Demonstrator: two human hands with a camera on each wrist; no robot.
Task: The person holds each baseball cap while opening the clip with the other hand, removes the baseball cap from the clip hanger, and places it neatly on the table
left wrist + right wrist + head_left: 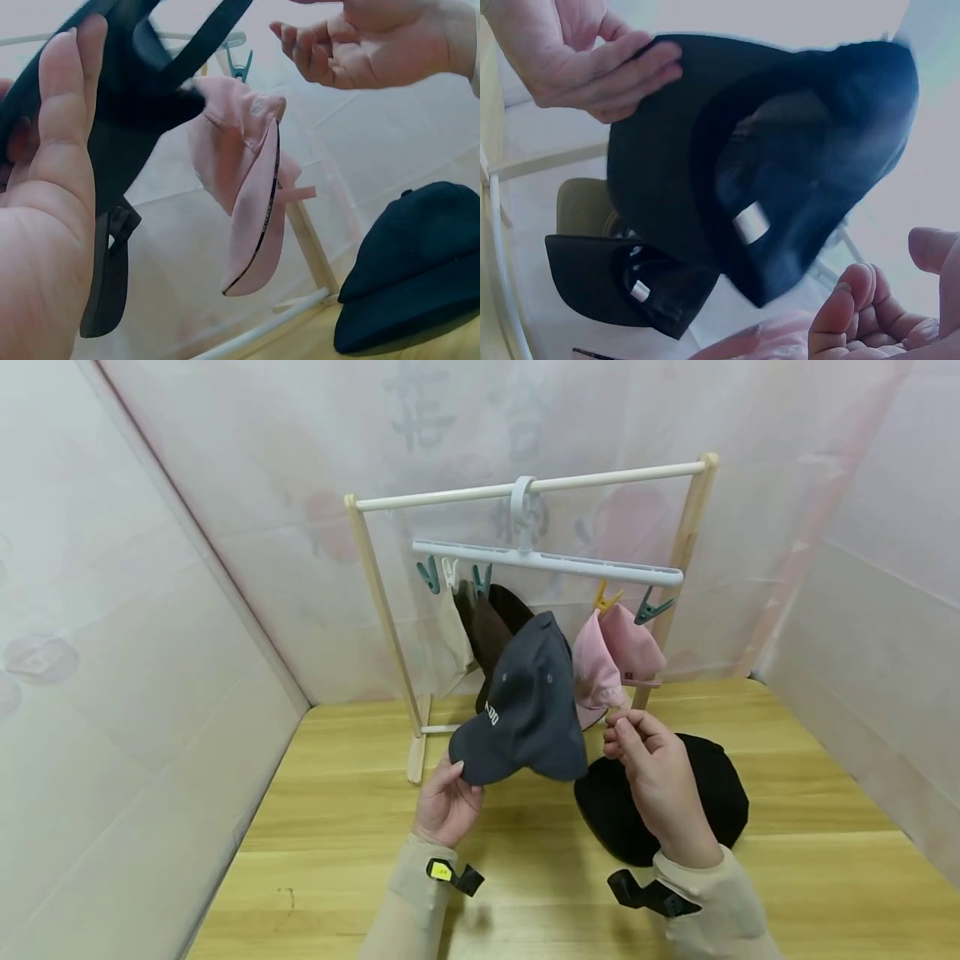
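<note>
Head view: I see my left hand [447,802] pinching the brim of the dark grey cotton baseball cap [525,710], raised in front of the white plastic clip hanger [547,562]; a one-point grip could let it swing or drop.

Left wrist view: the pale pink peaked cap [247,199] hangs just beside; I might knock it off its clip.

Right wrist view: my right hand [881,319] is loosely curled, holding nothing, so the grey cap lacks support.

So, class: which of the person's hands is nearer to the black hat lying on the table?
Right. The right hand hovers directly above the black hat, apart from it. The left hand is off to its left, holding the grey cap by the brim.
</note>
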